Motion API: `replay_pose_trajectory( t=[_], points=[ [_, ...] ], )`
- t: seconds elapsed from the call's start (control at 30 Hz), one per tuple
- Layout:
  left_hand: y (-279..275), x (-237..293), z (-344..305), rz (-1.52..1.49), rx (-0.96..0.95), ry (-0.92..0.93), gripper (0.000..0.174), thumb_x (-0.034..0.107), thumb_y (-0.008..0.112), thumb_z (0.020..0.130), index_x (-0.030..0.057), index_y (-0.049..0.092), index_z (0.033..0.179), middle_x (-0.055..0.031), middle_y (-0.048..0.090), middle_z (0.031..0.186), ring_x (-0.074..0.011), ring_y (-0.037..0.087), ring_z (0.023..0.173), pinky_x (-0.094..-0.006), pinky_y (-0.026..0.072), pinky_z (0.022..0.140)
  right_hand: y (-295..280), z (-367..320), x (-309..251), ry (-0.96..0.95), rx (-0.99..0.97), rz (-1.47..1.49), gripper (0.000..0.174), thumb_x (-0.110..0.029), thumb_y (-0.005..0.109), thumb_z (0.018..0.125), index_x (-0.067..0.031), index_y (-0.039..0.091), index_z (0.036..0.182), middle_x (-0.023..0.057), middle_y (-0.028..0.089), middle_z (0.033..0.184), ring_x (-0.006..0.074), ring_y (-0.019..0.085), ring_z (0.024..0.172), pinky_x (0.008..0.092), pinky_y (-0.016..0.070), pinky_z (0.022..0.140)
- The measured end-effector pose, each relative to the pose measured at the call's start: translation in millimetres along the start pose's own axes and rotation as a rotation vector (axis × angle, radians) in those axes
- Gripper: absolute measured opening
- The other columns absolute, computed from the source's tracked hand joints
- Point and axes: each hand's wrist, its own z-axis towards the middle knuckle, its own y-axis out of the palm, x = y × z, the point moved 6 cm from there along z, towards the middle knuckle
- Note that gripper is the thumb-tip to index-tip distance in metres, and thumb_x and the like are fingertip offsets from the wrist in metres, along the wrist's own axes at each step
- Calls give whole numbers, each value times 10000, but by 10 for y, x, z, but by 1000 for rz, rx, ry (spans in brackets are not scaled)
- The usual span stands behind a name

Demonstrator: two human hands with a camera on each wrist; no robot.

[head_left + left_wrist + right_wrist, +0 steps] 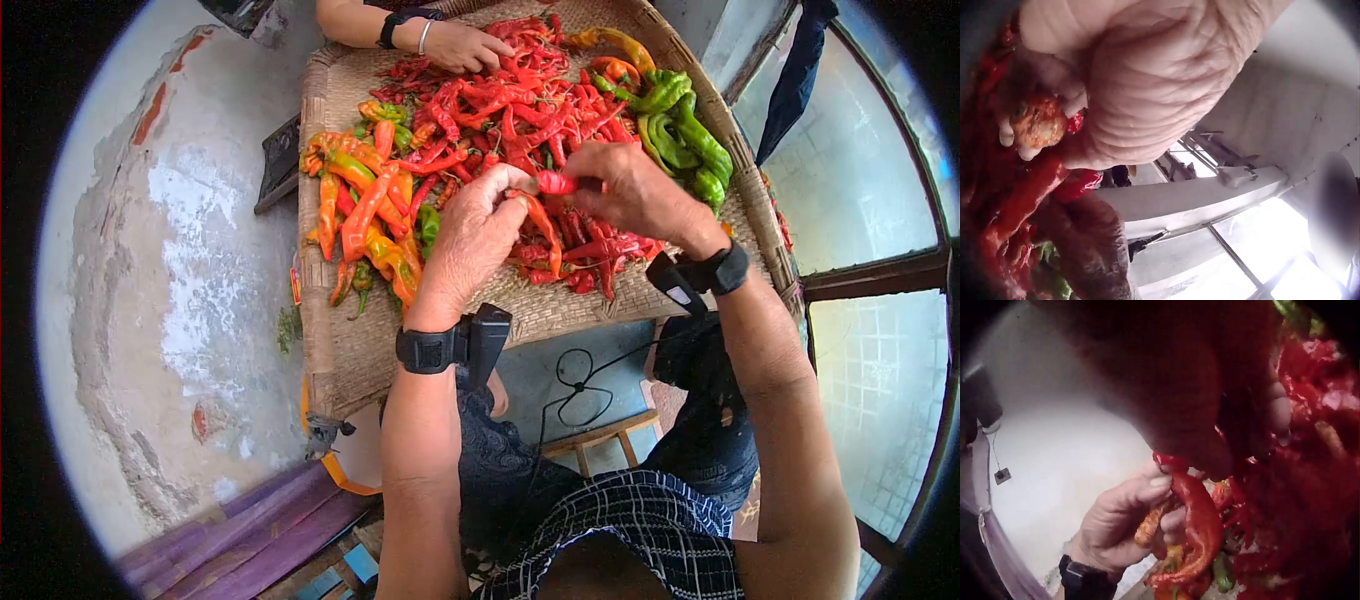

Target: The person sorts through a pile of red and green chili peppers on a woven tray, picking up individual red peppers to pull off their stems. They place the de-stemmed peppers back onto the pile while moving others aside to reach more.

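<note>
"Two hands meet over the woven tray [335,355] in my head view. The left hand [475,235] pinches a hanging pepper [541,232]; the right hand [640,190] curls its fingers on a short red piece [556,183] between them."

"Why so close together?"

"One probably steadies while the other works. Red peppers [500,100] fill the middle, orange peppers [328,215] and green peppers [705,145] lie at opposite sides, perhaps to keep colours apart. The raised rim [316,150] likely stops them rolling off. Another person's hand [460,47] rests at the heap's far side."

"And the left wrist?"

"I see a mottled pepper end [1041,122] among the left fingers, tucked there, I'd guess, to spare the thumb."

"Right wrist?"

"There the right hand is a dark mass; that view alone can't tell me its grip. The hanging pepper curves down from beside the left thumb, held near its upper end, presumably so its length hangs clear. Whether the short red piece belongs to it, I can't tell."
</note>
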Motion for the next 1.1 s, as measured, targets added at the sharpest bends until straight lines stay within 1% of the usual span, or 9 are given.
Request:
replay_pose_trajectory(
  t=[0.1, 0.23, 0.4, 0.5, 0.6, 0.63, 0.73, 1.0, 1.1],
  points=[
    [-209, -24, 10, -77, 148, 32, 224, 71, 507, 857, 19, 601, 1053, -20, 546, 754, -83, 505, 640, -253, 448, 588, -152, -36, 107, 277, -56, 140, 142, -131, 677, 851, -1, 625, 878, 52, 599, 691, 134, 563, 639, 293, 465, 604],
    [-351, -82, -21, -111, 207, 4, 275, 112, 503, 902, 20, 559, 1155, 7, 547, 892, -56, 474, 682, -208, 425, 628, -155, -178, -1, 519, -349, 535, 245, -250, 634, 920, -47, 615, 784, -17, 572, 624, 56, 541, 551, 220, 442, 503],
    [-323, -119, 18, -2, 154, 3, 256, 112, 508, 904, 20, 562, 1136, 11, 551, 874, -56, 479, 687, -208, 429, 634, 52, -174, -31, 551, -675, 392, 292, -271, 595, 937, -13, 629, 804, 0, 594, 627, 78, 578, 564, 237, 475, 508],
    [-290, -116, 24, 44, 124, -2, 244, 120, 517, 906, 21, 563, 1125, 14, 552, 857, -55, 483, 693, -207, 430, 636, -239, 129, 62, 287, 89, 556, 291, -250, 586, 945, 33, 623, 1001, 23, 606, 670, 88, 589, 610, 252, 497, 558],
    [-251, -19, -18, -40, 91, -34, 232, 125, 529, 914, 23, 563, 1119, 13, 561, 854, -57, 501, 716, -208, 437, 647, -331, 216, 45, 250, 452, 648, 421, -258, 588, 945, 63, 552, 1215, 34, 612, 695, 92, 579, 630, 261, 497, 574],
    [-232, -9, -27, -98, 76, -53, 227, 124, 535, 918, 24, 562, 1120, 11, 570, 862, -58, 517, 736, -210, 445, 657, -293, 192, 58, 258, 334, 466, 531, -259, 587, 948, 82, 445, 1330, 48, 625, 710, 101, 571, 639, 268, 495, 584],
    [-185, -3, -17, -234, 72, 11, 216, 114, 539, 925, 27, 558, 1122, -3, 596, 909, -68, 552, 798, -217, 461, 681, 38, 118, -26, 264, -84, 357, 379, -261, 624, 921, 16, 607, 1179, 81, 665, 737, 105, 586, 658, 282, 495, 600],
    [-176, -54, -18, -100, -51, 34, 339, 57, 513, 915, 20, 512, 1252, -60, 625, 1025, -107, 583, 856, -239, 478, 754, 81, -68, 64, 340, -248, 244, 216, -191, 668, 844, -4, 659, 952, 139, 601, 659, 203, 565, 589, 367, 450, 565],
    [-300, -37, -28, 3, 114, 3, 399, 46, 494, 915, 23, 468, 1313, -89, 634, 1019, -129, 593, 867, -253, 481, 774, 141, -164, 92, 306, -628, 73, 203, -199, 639, 871, -11, 668, 941, 104, 586, 606, 171, 573, 597, 332, 459, 562]
  ],
)
